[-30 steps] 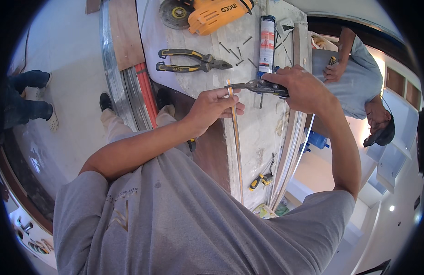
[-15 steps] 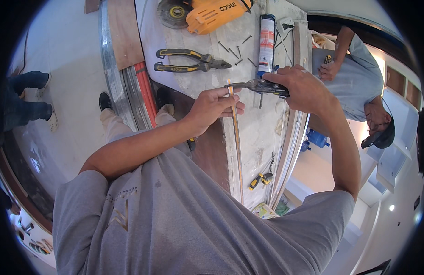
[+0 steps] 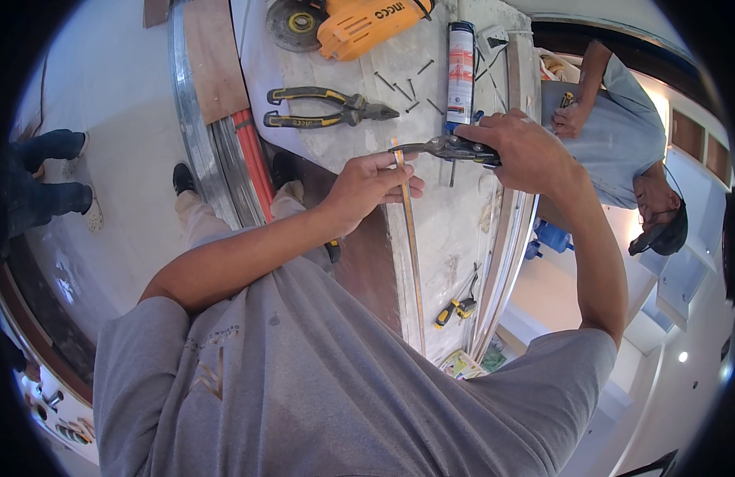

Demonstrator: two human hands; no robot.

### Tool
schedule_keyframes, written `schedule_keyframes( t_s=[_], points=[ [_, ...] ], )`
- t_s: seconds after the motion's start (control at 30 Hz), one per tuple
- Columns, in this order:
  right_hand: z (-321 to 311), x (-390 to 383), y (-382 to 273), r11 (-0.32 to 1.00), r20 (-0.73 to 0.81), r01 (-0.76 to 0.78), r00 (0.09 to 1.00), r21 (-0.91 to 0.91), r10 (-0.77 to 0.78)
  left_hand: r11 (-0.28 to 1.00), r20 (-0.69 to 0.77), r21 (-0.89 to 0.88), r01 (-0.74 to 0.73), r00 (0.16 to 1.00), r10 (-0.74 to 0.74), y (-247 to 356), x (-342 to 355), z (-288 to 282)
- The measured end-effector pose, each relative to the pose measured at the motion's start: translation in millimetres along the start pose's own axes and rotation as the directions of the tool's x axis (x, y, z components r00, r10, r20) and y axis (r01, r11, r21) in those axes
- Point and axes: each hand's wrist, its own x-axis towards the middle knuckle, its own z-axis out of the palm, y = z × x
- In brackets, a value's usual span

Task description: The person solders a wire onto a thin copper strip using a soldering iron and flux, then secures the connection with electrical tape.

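Note:
My left hand (image 3: 370, 189) pinches a long, narrow metal-looking strip (image 3: 413, 246) near its far end, between thumb and fingers. The strip runs from there toward me along the table's edge. In my right hand (image 3: 528, 151) is a pair of tin snips (image 3: 451, 148), held by its dark handles and pointing left. The jaws of the snips lie across the strip's far end, just beyond my left fingers. Whether the blades have bitten into the strip is too small to tell.
Combination pliers (image 3: 332, 107), loose screws (image 3: 405, 91), a sealant tube (image 3: 460, 75) and an orange angle grinder (image 3: 363, 28) lie on the worktable (image 3: 447, 262). A yellow-black tool (image 3: 455, 312) lies nearer me. A co-worker (image 3: 614, 119) stands at the right; metal profiles (image 3: 224, 167) are at the left.
Both hands, the strip and the snips stay almost where they were. The view has shifted very slightly.

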Motion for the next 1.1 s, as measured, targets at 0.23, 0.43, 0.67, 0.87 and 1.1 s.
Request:
schedule_keyframes(
  t_s=[0.23, 0.43, 0.67, 0.87, 1.1],
  points=[
    [0, -2, 0, 1.000, 0.011, -0.017, 1.000, -0.006, 0.017, 1.000, 0.013, 0.005, -0.001, 1.000, 0.001, 0, -1, 1],
    [8, -5, 5, 0.998, 0.000, -0.058, 0.998, 0.026, 0.058, 1.000, 0.029, 0.010, -0.008, 1.000, 0.008, 0, -1, -1],
    [15, -18, 2, 0.977, -0.015, -0.136, 0.990, 0.165, 0.141, 0.999, 0.023, 0.041, 0.000, 1.000, -0.001, 0, 1, -5],
    [84, -49, -20, 0.893, -0.264, -0.215, 0.904, 0.396, 0.335, 0.998, 0.004, -0.048, 0.050, 0.999, -0.050, -4, 8, -13],
    [99, -56, -7, 0.767, -0.087, -0.108, 0.974, 0.633, 0.209, 0.997, 0.015, 0.068, 0.030, 0.999, -0.031, 2, 5, -3]
  ],
)
